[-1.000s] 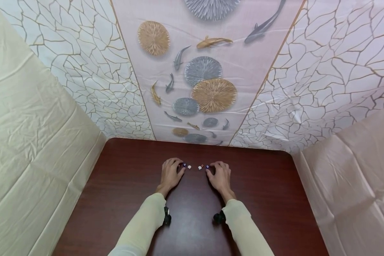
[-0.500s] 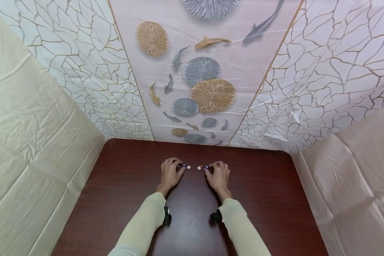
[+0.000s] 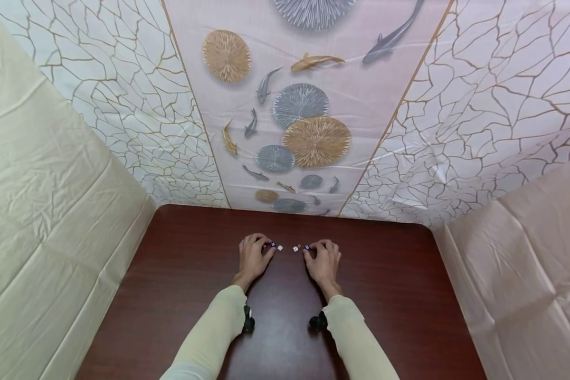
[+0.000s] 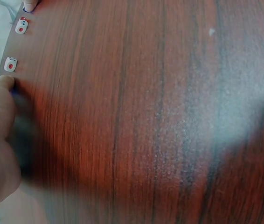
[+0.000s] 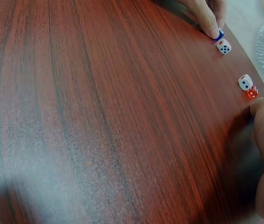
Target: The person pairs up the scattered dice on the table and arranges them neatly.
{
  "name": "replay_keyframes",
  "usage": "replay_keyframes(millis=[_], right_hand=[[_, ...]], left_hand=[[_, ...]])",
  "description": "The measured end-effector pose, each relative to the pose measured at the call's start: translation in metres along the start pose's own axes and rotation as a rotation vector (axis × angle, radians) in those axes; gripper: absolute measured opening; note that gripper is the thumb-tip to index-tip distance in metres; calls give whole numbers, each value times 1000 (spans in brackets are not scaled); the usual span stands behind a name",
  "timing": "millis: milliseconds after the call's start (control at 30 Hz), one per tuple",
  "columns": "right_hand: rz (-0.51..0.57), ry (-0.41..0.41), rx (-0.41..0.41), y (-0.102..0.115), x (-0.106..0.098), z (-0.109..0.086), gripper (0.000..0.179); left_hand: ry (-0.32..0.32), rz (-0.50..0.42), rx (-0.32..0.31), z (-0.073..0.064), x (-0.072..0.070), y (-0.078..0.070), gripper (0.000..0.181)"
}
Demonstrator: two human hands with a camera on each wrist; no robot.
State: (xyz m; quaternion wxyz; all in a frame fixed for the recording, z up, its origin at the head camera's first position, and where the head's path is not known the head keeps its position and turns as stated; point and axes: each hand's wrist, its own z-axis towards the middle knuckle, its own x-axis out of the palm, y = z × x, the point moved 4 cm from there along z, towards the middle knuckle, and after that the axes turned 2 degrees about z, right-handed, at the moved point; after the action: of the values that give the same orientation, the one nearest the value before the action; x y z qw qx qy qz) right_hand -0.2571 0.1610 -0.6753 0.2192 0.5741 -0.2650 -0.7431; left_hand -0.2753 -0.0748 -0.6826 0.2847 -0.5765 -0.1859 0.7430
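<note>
My left hand (image 3: 252, 258) rests at the far middle of the table and pinches a blue die (image 3: 273, 245) between thumb and fingertips. A small red die sits in the gap behind it, mostly hidden by the fingers. Just right of that blue die lies a white die (image 5: 223, 46). Facing it from the right, my right hand (image 3: 326, 261) pinches another blue die (image 3: 306, 247) with thumb and index finger. A second white die (image 5: 245, 82) and a red die (image 5: 252, 93) lie close together beside the right fingertips. The dice form a loose row with a short gap mid-row.
The dark reddish wooden table (image 3: 285, 338) ends just beyond the dice at a patterned cloth backdrop (image 3: 294, 174). Pale cloth walls (image 3: 52, 211) stand on both sides. A black wrist camera (image 3: 248, 321) is strapped to each sleeve.
My right wrist and forearm have shifted slightly left, while the fingers stay at the blue die. The left hand and the dice look almost unchanged.
</note>
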Motion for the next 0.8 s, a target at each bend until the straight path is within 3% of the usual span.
replay_keyframes(millis=[467, 800], right_hand=[[52, 0, -42, -7, -7, -3, 24], [86, -52, -200, -8, -23, -21, 20]], left_hand=[[-11, -2, 5, 1, -2, 1, 19], [-6, -3, 7, -1, 0, 2, 17]])
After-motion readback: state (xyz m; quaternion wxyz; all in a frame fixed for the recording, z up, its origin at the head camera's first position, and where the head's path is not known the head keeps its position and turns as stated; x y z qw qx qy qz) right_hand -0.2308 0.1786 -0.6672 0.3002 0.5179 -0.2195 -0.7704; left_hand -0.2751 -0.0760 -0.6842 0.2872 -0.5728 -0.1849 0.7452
